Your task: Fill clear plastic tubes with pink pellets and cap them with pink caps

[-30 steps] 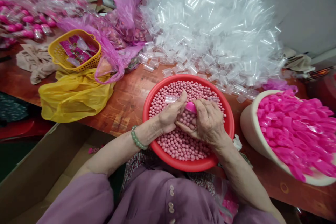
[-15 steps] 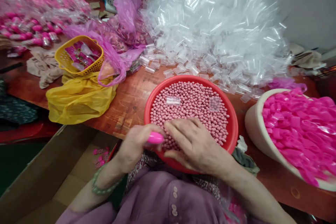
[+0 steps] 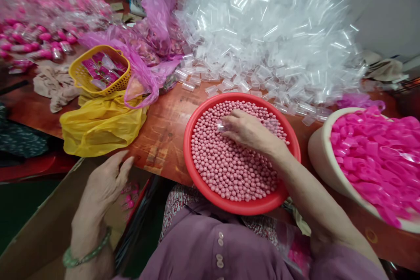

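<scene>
My right hand (image 3: pixel 251 132) is over the red basin (image 3: pixel 189 157), which is filled with small round pink beads (image 3: pixel 226 177). Its thumb and fingers close on a short clear plastic tube (image 3: pixel 220 127), partly hidden by the fingertips. Another clear tube (image 3: pixel 272 125) lies on the beads behind that hand. Off to the left, my left hand (image 3: pixel 104 183) hangs above an open cardboard box (image 3: pixel 42 223), fingers stretched out and nothing in them. Pink-capped pieces (image 3: pixel 130 201) lie in the box, just right of this hand.
A big heap of clear tubes (image 3: pixel 272 39) covers the back of the table. At right stands a white tub (image 3: pixel 320 157) of pink caps (image 3: pixel 377 157). A yellow basket (image 3: pixel 98 89), a yellow bag (image 3: pixel 103 127) and bagged pink pieces (image 3: pixel 42 17) are at left.
My left hand has moved left from the basin to over the box, and the pink-ended piece it held is gone from it. My right hand has reached farther into the basin, onto a tube.
</scene>
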### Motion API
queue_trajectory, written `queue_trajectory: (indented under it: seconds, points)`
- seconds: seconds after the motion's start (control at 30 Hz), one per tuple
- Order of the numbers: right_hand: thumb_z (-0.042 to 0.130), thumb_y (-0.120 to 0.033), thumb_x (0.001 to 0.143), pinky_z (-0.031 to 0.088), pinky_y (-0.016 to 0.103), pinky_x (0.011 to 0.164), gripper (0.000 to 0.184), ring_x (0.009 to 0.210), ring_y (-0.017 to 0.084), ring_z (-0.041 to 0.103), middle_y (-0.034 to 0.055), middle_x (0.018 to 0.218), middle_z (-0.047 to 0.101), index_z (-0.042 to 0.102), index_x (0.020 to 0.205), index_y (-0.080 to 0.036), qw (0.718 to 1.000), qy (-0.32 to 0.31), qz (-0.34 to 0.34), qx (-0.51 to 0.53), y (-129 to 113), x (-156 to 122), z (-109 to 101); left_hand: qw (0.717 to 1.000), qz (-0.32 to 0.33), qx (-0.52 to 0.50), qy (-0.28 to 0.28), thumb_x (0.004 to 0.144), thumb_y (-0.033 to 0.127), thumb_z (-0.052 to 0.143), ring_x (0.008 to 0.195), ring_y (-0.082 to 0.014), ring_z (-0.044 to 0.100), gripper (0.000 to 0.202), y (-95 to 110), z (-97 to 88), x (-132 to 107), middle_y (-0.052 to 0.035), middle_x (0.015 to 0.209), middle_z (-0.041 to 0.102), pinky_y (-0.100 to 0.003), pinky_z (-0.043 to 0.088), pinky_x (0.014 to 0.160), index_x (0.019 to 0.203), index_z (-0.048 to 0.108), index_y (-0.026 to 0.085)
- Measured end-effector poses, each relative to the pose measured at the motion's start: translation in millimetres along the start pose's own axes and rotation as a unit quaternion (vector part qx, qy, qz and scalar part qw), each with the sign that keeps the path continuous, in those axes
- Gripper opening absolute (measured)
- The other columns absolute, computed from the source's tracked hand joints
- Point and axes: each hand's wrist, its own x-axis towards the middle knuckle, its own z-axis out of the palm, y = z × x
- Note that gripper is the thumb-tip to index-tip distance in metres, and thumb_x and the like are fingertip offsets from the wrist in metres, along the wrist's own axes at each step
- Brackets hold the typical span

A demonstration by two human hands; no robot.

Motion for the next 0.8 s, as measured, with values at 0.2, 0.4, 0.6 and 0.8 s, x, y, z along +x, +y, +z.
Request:
queue_trajectory:
  seconds: [0.2,0.4,0.6,0.8]
  points:
    - [0.065,-0.020,0.087,0.046,0.032,0.073,0.009,0.078,0.021,0.063,0.0082,0.085,0.068,0.068,0.079,-0.018,0.993,-0.068,0.062,-0.080,32.1,-43.7,-15.7,0.970,0.218,-0.106,-0.014,0.100,0.035,0.043,0.122,-0.0252,0.065,0.041,117.9,40.4,49.6,-0.0150,0.131,0.069,-0.041,0.050,0.110,0.128,0.063,0.013]
    - [0.054,-0.007,0.083,0.040,0.032,0.064,0.019,0.074,0.022,0.065,0.0110,0.086,0.073,0.070,0.084,-0.017,0.978,-0.131,0.097,-0.133,13.3,-32.9,-2.6,0.958,0.281,-0.015,-0.050,0.102,0.032,0.039,0.140,-0.0349,0.051,0.050,160.3,72.1,63.9,-0.0291,0.143,0.056,-0.055,0.040,0.118,0.138,0.051,-0.001]
    - [0.056,-0.008,0.076,0.035,0.028,0.065,0.014,0.072,0.018,0.056,0.0067,0.079,0.067,0.065,0.083,-0.016,0.983,-0.139,0.119,0.011,1.8,-11.2,11.0,0.943,0.309,-0.003,-0.119,0.103,0.038,0.037,0.147,-0.0345,0.041,0.057,165.2,85.5,67.3,-0.0286,0.153,0.046,-0.052,0.035,0.122,0.145,0.043,-0.001]
    - [0.063,-0.017,0.070,0.036,0.026,0.068,0.020,0.069,0.013,0.044,-0.0035,0.076,0.052,0.060,0.090,-0.018,0.946,-0.034,0.134,0.294,19.6,-26.1,25.2,0.934,0.301,-0.094,-0.168,0.102,0.036,0.039,0.145,-0.0293,0.046,0.055,166.6,88.0,82.7,-0.0252,0.153,0.048,-0.047,0.038,0.121,0.146,0.043,0.003]
